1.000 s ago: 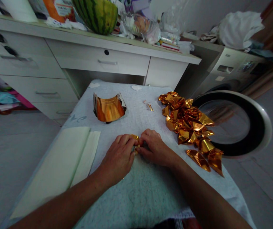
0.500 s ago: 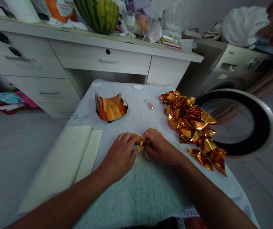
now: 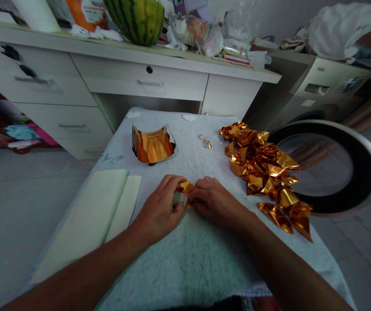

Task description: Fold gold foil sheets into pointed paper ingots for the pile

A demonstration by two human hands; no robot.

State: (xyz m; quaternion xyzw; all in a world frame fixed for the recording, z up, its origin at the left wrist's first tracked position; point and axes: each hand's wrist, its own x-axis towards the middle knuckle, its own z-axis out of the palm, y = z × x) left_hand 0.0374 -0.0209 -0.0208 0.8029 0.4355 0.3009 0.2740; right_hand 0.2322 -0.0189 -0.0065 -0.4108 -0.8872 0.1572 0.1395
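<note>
Gold foil (image 3: 186, 187) lies between half-open left hand (image 3: 161, 208), touching it, and right hand (image 3: 216, 201), pinching its right side; long axis unclear.

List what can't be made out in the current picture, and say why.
All in the head view:
- Full shape of the small foil piece: partly covered by the left hand and right hand.
- Exact count in the foil pile: pieces overlap.
- Top of the watermelon: cut off by the upper edge.
- Lettering on the washing machine: small, blurred.
</note>
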